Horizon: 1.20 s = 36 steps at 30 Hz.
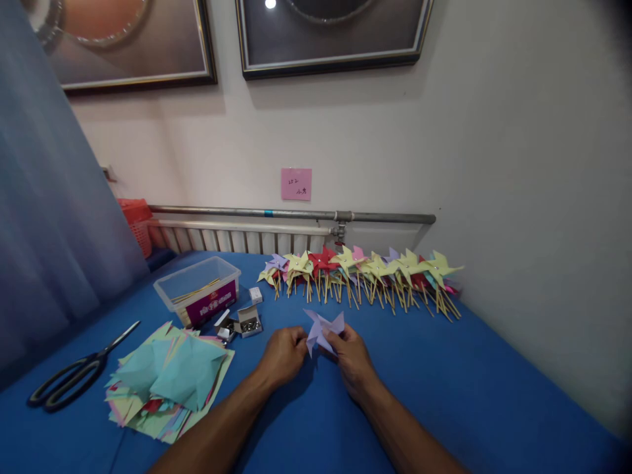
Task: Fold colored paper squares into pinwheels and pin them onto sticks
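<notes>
A: We have the lilac paper pinwheel (322, 329) pinched between both hands, just above the blue tabletop (474, 388), in front of the row of finished pinwheels (365, 271). The folds look loose; if we ease our grip, we judge the points could spring open.

B: Agreed. Our left hand (284, 355) has its fingers (299, 340) closed on the paper's left edge, and the right hand (351, 359) nips the right side, fingers curled tight. A tug apart might tear it. The stack of paper squares (170, 382), scissors (74, 375) and pin boxes (241, 324) lie to our left
</notes>
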Motion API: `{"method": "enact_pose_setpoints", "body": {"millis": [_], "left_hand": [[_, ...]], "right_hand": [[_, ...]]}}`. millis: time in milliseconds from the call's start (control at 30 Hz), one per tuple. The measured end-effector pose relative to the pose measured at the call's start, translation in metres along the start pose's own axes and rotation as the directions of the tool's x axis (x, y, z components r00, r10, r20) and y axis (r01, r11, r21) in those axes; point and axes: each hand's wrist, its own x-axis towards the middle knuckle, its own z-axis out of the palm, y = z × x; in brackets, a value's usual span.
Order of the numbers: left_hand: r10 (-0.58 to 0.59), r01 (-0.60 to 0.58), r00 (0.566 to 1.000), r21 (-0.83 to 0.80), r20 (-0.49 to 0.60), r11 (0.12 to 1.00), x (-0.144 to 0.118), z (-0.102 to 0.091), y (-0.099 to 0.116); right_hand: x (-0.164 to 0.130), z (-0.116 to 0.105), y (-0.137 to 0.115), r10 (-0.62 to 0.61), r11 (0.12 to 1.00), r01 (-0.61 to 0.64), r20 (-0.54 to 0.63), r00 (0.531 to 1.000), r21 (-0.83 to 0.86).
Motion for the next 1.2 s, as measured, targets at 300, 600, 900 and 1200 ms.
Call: {"method": "enact_pose_setpoints", "body": {"millis": [300,600,900,1200], "left_hand": [[0.008,-0.008,1.0,0.0,-0.002,1.0,0.0,0.0,0.001],[0.013,-0.013,1.0,-0.004,-0.005,1.0,0.0,-0.001,0.001],[-0.007,0.007,1.0,-0.001,0.004,1.0,0.0,0.001,-0.001],[-0.012,0.012,1.0,-0.003,-0.005,1.0,-0.001,-0.002,0.003]], "right_hand": [[0.001,-0.001,0.001,-0.005,1.0,0.005,0.007,1.0,-0.011],[0.003,-0.003,0.004,-0.019,1.0,0.019,0.012,1.0,-0.006],[0.008,-0.007,0.011,-0.067,0.997,0.067,0.009,0.998,-0.032],[0.007,-0.007,0.011,-0.05,0.998,0.05,0.004,0.999,-0.026]]}}
